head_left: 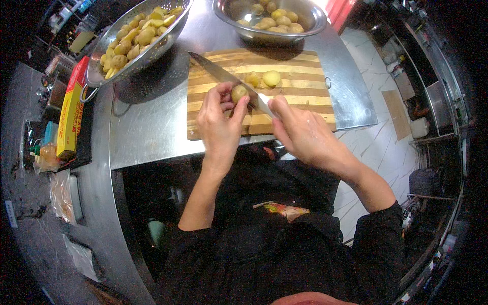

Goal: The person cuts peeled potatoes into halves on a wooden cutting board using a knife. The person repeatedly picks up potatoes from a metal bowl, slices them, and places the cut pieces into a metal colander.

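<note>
My left hand (221, 118) pinches a small potato (239, 93) between thumb and fingers, over the striped wooden cutting board (305, 102). In my right hand (305, 131) is the white handle of a kitchen knife (228, 73), whose long blade slants up to the board's far left corner. The blade passes close beside the held potato; whether it touches is hard to tell. Just past the blade lie a cut potato piece (251, 79) and a potato half (271, 78) showing its pale cut face.
A steel colander (167, 48) of cut potatoes stands at the back left of the steel table (152, 146). Behind the board is a steel bowl (267, 37) with whole potatoes (282, 21). A yellow and red box (70, 118) stands at the left. Tiled floor (375, 152) shows at right.
</note>
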Available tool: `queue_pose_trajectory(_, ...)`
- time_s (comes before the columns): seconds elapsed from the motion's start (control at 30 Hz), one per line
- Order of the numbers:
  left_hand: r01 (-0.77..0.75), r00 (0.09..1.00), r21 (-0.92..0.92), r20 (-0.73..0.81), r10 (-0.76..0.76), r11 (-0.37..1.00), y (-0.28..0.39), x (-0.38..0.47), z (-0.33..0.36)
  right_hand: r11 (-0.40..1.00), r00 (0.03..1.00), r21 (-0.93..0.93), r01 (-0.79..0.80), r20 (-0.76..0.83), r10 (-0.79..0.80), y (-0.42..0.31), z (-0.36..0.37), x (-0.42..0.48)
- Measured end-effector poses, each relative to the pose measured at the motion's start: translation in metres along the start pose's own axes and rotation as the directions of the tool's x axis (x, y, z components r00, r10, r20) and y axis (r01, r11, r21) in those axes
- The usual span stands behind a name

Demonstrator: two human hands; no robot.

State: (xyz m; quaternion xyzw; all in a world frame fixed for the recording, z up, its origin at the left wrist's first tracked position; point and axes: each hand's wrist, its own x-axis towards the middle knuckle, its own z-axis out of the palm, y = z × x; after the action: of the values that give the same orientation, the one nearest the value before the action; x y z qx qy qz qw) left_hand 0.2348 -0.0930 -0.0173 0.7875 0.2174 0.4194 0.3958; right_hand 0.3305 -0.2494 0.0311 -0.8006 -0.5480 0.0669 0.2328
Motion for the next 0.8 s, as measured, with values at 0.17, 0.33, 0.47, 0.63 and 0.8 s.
queue_pose_trajectory(0.17, 0.136, 0.99, -0.093, -0.013, -0.137, 0.986, 0.004, 0.002, -0.004, 0.998, 0.998, -0.021, -0.058, 0.028, 0.058, 0.007, -0.019, -0.03)
queue_pose_trajectory(0.33, 0.117, 0.993, -0.197, 0.003, -0.119, 0.973, -0.006, 0.022, -0.006, 0.994, 0.991, 0.009, -0.11, -0.078, 0.11, 0.024, -0.031, -0.033)
queue_pose_trajectory(0.47, 0.031, 0.992, -0.034, 0.12, -0.027, 0.999, -0.005, 0.045, 0.001, 0.997, 0.97, 0.049, -0.057, -0.234, 0.067, 0.029, -0.039, -0.017)
queue_pose_trajectory(0.63, -0.155, 0.988, 0.195, 0.05, 0.148, 0.968, 0.014, 0.061, -0.012, 1.0, 0.957, 0.024, -0.003, -0.289, 0.009, 0.032, -0.042, -0.02)
queue_pose_trajectory(0.8, -0.423, 0.902, 0.299, 0.048, 0.429, 0.855, 0.048, 0.135, -0.009, 0.999, 0.961, -0.029, 0.043, -0.272, -0.049, 0.034, -0.038, -0.028)
